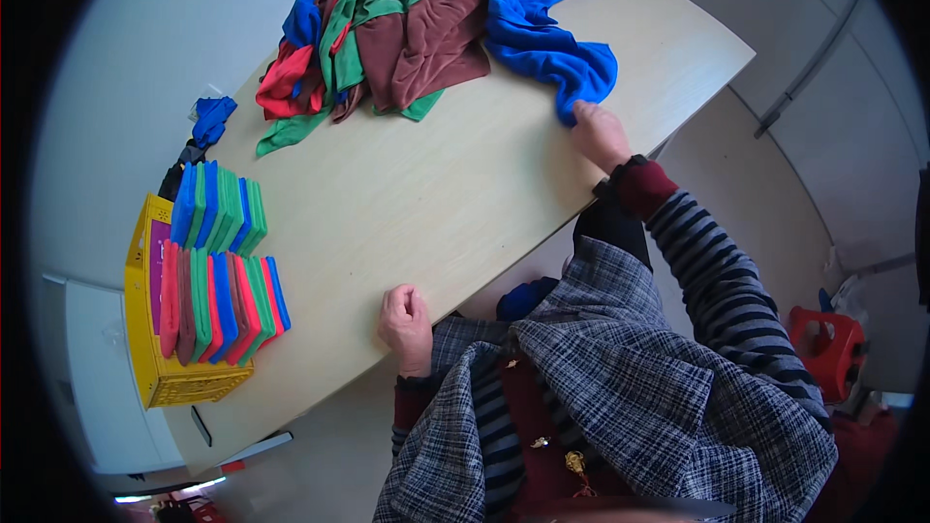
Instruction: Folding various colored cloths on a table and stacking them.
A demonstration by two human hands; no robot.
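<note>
With its fingers closed on one corner, my right hand (601,138) holds a blue towel (552,53). The towel stretches back from the hand toward a heap at the far side of the table. In that heap lie brown towels (417,48), green towels (378,0) and a red towel (284,77), loosely tangled. My left hand (405,327) rests at the table's near edge, its fingers curled in and nothing visible in them.
At the left of the table (329,223), a yellow basket (145,349) holds folded towels (223,305) standing in two rows. A blue cloth (213,121) lies beyond it. A dark flat object (201,426) is near the corner. A red plastic stool (828,353) stands on the floor at right.
</note>
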